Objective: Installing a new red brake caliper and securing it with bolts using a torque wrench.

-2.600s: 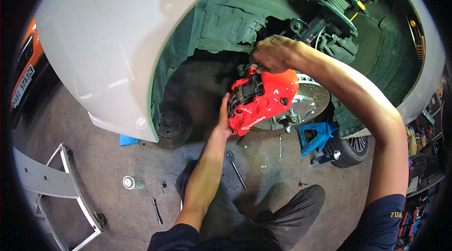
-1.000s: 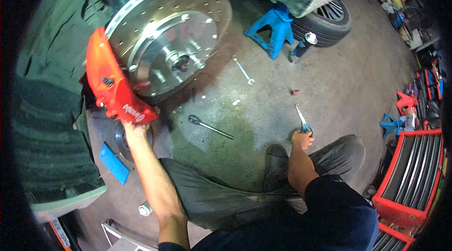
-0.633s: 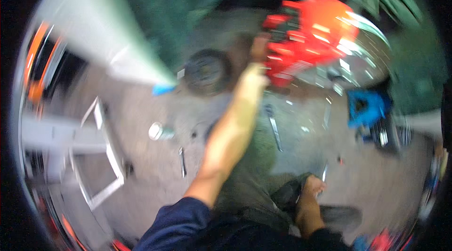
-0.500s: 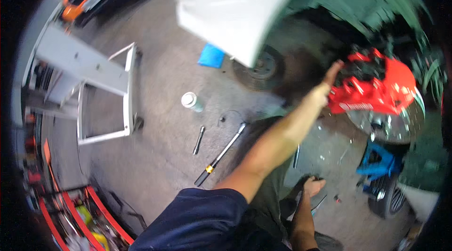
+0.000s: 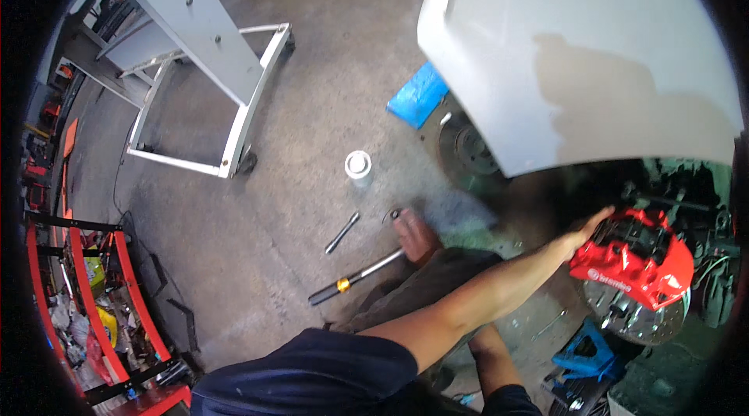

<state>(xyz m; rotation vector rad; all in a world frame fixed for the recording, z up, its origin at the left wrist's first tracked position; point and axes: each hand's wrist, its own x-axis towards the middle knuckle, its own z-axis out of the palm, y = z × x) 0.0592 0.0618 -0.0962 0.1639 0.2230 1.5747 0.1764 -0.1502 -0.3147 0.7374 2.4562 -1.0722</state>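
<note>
Presently, the caliper point(image 5: 629, 264) sits at the disc point(image 5: 654, 329), left hand point(image 5: 587, 234) clamped on it; fastening is unconfirmed. The right hand point(image 5: 419, 239) is at a small dark part point(image 5: 395, 214), grip indeterminable.

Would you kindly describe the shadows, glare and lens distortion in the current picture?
Head view: a broad shadow lies across the pale car panel; head view: bright glints show on the brake disc; head view: the red rack bows near the left rim, corners black.
</note>
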